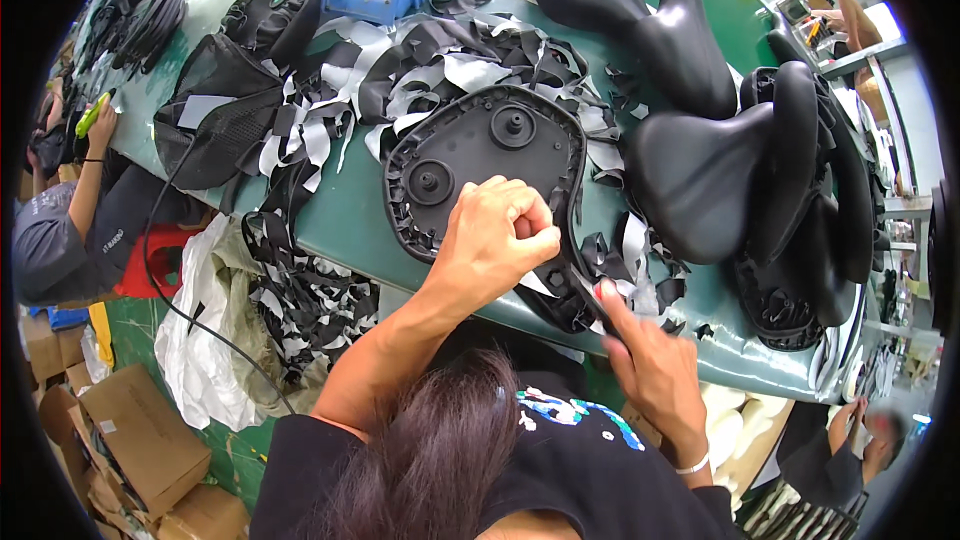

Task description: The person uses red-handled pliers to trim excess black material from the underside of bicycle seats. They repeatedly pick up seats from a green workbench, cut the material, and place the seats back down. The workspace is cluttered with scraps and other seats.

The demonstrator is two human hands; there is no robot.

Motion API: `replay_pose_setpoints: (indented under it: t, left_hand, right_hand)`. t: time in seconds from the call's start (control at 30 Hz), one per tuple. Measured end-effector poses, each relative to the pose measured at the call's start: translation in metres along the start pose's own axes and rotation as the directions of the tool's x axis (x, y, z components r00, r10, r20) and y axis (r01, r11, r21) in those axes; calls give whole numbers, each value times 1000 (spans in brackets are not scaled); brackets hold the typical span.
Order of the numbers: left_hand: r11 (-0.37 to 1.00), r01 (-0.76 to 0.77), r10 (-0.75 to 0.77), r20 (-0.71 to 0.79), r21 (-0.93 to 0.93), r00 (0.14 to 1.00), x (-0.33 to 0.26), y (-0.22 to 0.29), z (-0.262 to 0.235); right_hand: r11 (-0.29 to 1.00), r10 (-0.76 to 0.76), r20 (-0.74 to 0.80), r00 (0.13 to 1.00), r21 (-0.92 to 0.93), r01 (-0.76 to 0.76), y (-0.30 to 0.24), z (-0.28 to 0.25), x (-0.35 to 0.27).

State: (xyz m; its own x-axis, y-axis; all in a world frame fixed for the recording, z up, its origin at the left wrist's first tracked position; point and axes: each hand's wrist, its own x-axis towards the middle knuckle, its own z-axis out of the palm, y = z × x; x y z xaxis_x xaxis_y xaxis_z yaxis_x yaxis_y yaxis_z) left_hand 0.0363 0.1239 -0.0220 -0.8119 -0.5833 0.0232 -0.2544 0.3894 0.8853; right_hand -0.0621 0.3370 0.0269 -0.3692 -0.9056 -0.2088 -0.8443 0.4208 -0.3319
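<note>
While it's lying underside up on the green table (345,202), the black saddle (470,155) is pointing its nose (563,312) at the wearer. I'm guessing light to lift: stiff plastic base, softer padding beneath, cover probably feeling slick, so rim or nose is looking like the surest hold. Left hand (503,232) is resting over the base, fingers curling in close to the thumb; can't tell what they're pinching. Right hand (655,360) is hovering by the nose, blurred, fingers half bent; can't tell what it's holding. Black and white offcuts (475,72) are heaping behind; more saddles (690,180) are piling at right. I'm seeing no readable marking on the saddle. A small pale label (107,427) is showing on a carton (150,445), too tiny to read; light lettering is running across a co-worker's dark shirt (60,250).
</note>
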Motion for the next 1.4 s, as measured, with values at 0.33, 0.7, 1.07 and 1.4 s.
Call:
replay_pose_setpoints:
  t: [0.33,0.7,1.07,1.4]
  left_hand:
    - [873,-483,333,647,63,686,33,-12,-47]
    - [982,-185,156,744,-43,650,69,-14,-38]
    - [892,-84,87,12,445,996,64,-52,-90]
    - [795,101,-226,-138,-598,964,174,-17,-145]
  right_hand:
    - [861,7,-457,890,456,227,28,18,5]
    - [927,-345,-23,938,-169,336,-8,2,55]
    - [871,-97,-249,964,448,203,28,10,66]
    - [712,380,-729,569,624,323,47,-109,198]
